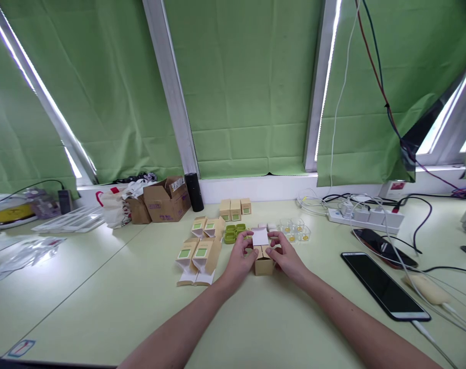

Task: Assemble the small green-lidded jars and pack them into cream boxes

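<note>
A small tan cardboard box [263, 265] stands on the pale green table [102, 287] with its white top flap [260, 237] raised. My left hand [241, 256] grips the box's left side, fingers curled at the flap. My right hand [284, 253] grips its right side, fingers pinching near the flap. Flat unfolded tan cartons with green labels [198, 253] lie just left of my left hand. Small green trays [235, 233] sit behind the box. Clear little cups with yellow contents [294, 230] stand behind my right hand.
Three closed small boxes [235, 209] and a black cylinder [194, 191] stand near the window sill. Open brown cartons [162, 201] and a bag are at the back left. A power strip [365, 215] with cables, two phones [384, 284] and a cream mouse-like item lie at right.
</note>
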`<move>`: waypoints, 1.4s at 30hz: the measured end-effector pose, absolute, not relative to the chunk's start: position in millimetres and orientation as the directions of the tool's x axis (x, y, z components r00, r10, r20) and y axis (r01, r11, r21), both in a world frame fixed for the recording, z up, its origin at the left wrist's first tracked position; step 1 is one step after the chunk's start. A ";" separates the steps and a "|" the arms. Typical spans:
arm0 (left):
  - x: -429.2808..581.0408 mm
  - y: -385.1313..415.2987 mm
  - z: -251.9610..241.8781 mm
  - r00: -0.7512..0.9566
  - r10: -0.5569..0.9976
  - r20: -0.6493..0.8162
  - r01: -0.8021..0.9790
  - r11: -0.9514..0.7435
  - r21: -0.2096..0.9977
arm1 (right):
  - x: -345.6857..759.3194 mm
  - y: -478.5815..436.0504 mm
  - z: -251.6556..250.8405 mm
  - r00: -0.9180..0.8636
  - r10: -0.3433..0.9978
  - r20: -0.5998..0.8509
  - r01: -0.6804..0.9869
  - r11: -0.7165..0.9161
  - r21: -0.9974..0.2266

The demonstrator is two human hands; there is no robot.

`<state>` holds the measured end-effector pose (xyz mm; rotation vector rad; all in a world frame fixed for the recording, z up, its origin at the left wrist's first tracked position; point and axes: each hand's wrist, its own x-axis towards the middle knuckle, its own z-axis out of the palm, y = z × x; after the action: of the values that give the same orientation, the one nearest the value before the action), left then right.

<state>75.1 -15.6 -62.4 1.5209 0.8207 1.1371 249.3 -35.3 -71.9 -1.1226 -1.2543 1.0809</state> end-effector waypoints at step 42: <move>71.3 -23.6 -49.3 0.325 0.900 0.290 -0.160 -0.250 0.955 | 253.4 -57.0 -49.4 -0.025 0.782 0.622 0.328 0.595 -0.734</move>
<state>71.3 -23.6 -49.3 1.4654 0.7177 1.1845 253.4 -57.0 -49.4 -0.9478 -1.6139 0.4678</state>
